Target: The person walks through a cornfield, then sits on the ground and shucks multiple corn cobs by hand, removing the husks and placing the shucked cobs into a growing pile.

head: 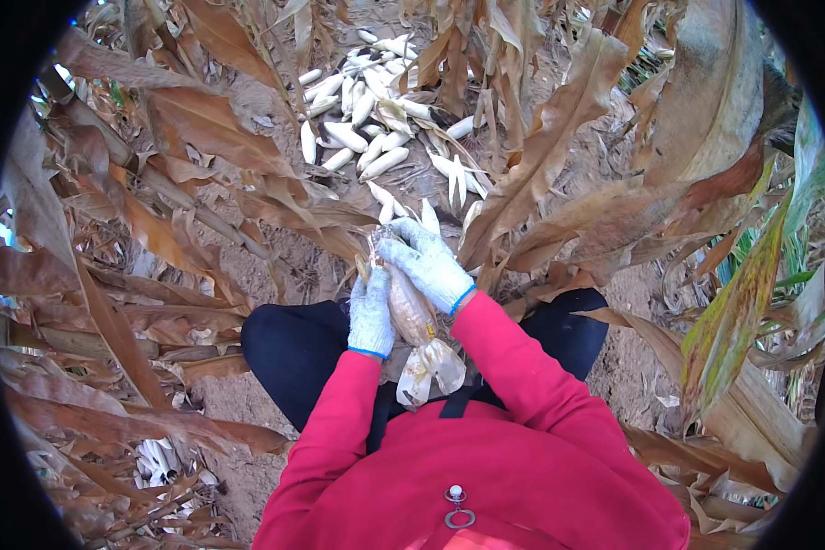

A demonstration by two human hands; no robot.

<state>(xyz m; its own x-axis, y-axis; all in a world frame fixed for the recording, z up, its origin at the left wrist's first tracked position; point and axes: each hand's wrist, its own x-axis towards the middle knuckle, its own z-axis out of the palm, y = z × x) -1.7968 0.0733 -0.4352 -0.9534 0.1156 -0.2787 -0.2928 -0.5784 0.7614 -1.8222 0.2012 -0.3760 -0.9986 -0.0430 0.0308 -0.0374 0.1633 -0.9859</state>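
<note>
Both hands wear whitish knit gloves with blue cuffs. Between them, above my lap, is an ear of corn (412, 308) in its pale dry husk, with a few yellow kernels showing near its lower end and loose papery husk leaves hanging towards my waist. My left hand (371, 313) grips its upper left side, beside a strip of dry husk. Across the top end lies my right hand (426, 260), with its fingers bent around the dark, worn tip. The fingertips are partly hidden. Just beyond the hands, pale husked ears (388, 201) lie on the soil.
A heap of pale ears in husks (364, 103) lies on the bare soil ahead. Dry brown corn leaves (557, 151) and stalks crowd in from both sides, some close to my arms. More pale husks (157, 462) lie at the lower left. My bent knees flank the hands.
</note>
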